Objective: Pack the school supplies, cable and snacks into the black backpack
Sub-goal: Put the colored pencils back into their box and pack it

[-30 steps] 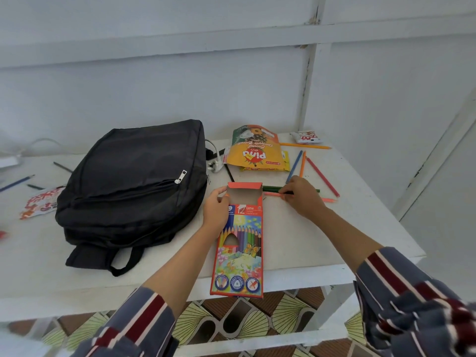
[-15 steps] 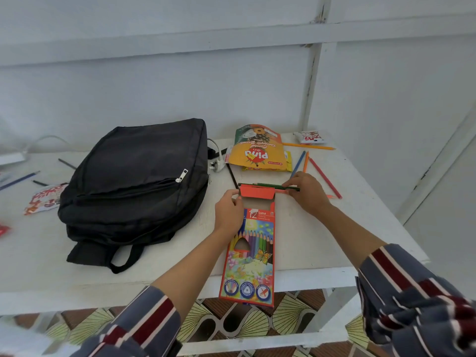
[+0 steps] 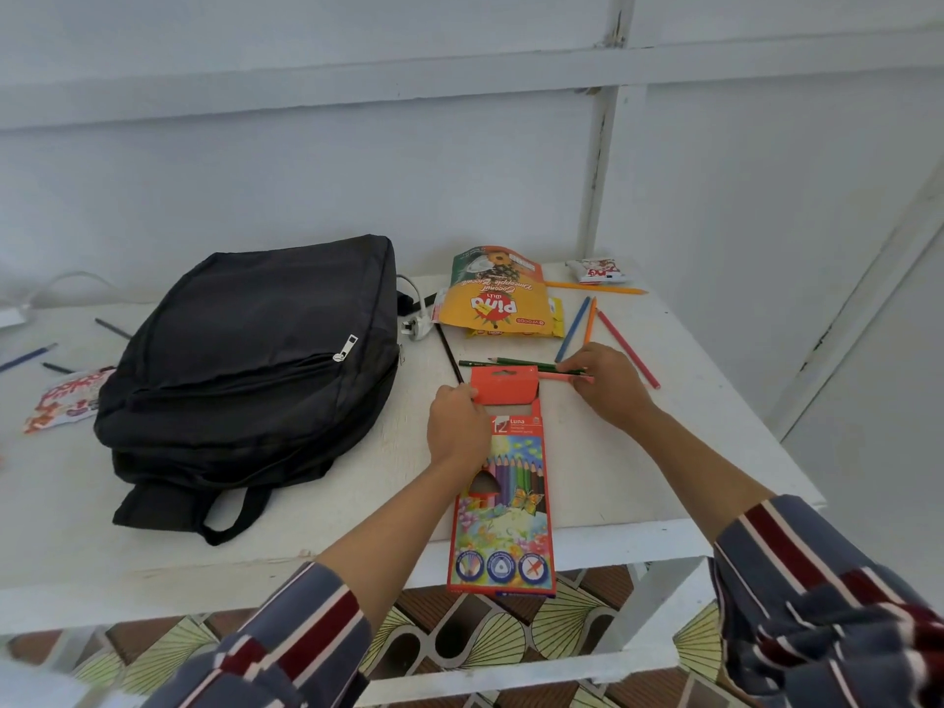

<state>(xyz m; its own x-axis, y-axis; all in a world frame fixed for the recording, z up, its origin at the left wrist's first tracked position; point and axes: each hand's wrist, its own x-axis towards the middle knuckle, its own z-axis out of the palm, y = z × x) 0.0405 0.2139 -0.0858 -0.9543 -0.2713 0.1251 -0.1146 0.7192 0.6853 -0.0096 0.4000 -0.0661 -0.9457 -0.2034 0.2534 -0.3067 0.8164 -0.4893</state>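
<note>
The black backpack point(image 3: 255, 360) lies zipped on the white table point(image 3: 638, 462), left of centre. An orange coloured-pencil box point(image 3: 503, 503) lies lengthwise, its lower end past the table's front edge and its top flap open. My left hand point(image 3: 456, 429) grips the box's upper left side. My right hand point(image 3: 610, 385) pinches a few pencils, green and pink point(image 3: 516, 363), lying across the box's open mouth. A yellow snack bag point(image 3: 493, 293) and a white cable with plug point(image 3: 414, 324) lie behind the box.
Loose blue, orange and red pencils point(image 3: 590, 327) lie at the right, and a small red-white snack packet point(image 3: 595, 270) sits at the far right corner. Another wrapper point(image 3: 66, 398) and several pencils point(image 3: 30, 355) lie left of the backpack. A wall stands close behind.
My right hand has drawn the green and pink pencils left across the top of the box. The box has slid toward me, and my left hand stays on its upper left side.
</note>
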